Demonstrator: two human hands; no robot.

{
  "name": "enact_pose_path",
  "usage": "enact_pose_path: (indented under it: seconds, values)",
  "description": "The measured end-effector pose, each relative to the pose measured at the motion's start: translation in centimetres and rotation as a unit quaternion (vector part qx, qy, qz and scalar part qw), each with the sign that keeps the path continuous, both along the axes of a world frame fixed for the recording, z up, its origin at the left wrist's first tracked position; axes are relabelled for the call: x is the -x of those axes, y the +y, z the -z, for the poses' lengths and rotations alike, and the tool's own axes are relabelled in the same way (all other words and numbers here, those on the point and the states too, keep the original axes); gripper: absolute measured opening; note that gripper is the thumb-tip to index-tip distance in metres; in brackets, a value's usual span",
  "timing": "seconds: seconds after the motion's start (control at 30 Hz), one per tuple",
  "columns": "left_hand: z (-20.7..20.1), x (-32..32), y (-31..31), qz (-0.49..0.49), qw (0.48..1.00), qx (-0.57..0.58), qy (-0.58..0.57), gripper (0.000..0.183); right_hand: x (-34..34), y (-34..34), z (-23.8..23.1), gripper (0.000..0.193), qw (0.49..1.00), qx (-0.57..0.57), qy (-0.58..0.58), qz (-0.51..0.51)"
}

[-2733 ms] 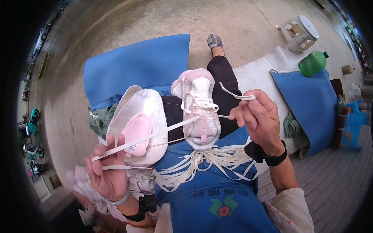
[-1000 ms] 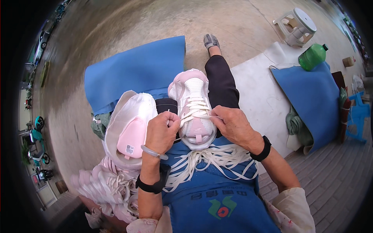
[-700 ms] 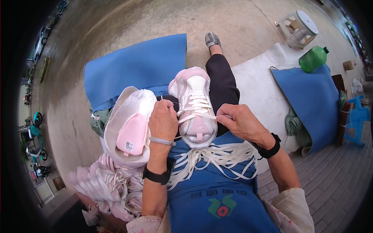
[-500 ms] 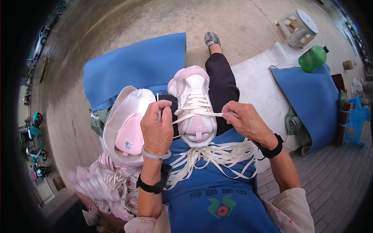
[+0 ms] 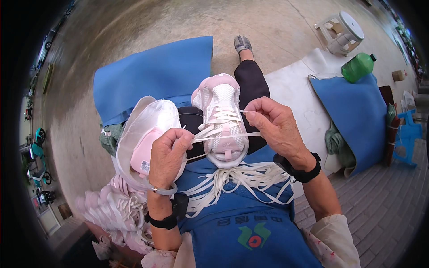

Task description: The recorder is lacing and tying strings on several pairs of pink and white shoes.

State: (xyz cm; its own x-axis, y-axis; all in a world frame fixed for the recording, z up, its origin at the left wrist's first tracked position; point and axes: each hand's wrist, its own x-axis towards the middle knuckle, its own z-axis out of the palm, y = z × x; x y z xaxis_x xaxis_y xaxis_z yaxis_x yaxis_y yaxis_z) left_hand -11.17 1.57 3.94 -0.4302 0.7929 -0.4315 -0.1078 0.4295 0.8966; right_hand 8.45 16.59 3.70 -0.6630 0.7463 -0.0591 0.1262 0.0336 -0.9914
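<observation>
A pink-and-white sneaker lies across my lap, its front pointing away from me and white laces threaded partway through its eyelets. Closed in a pinch, my left hand holds white shoelace at the sneaker's left side. The lace runs taut across the tongue toward my right hand. Thumb and forefinger of that hand pinch lace by the right eyelet row; its tip is hard to make out. Nearer me, a bundle of loose white laces is spread over my blue apron.
Beside my left hand leans a pale shoe piece with pink padding. Several pink-and-white shoe pieces are piled below it. Blue sheets lie ahead and to the right. A green bottle, white stool and blue stool stand at right.
My right hand has moved up and away to the sneaker's right eyelets. My left hand has shifted left and nearer me, drawing lace with it.
</observation>
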Motion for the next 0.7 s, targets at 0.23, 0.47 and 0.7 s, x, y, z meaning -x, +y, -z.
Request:
enact_pose_path:
  seconds: [0.23, 0.47, 0.7]
  values:
    - [-1.2, -3.8, 1.2, -0.03, 0.992, -0.118, 0.041, 0.031, -0.9, -2.2, -1.1, 0.014, 0.938, 0.33, 0.099, -0.044]
    - [-1.1, -3.7, 1.0, 0.09, 0.906, -0.129, -0.392, 0.044, 1.8, -4.6, -3.5, 0.013, 0.983, -0.164, 0.073, -0.029]
    - [-1.9, -3.4, -0.5, 0.078, 0.891, -0.117, -0.432, 0.044, 2.5, -6.0, -1.7, 0.016, 0.991, 0.04, 0.098, -0.08]
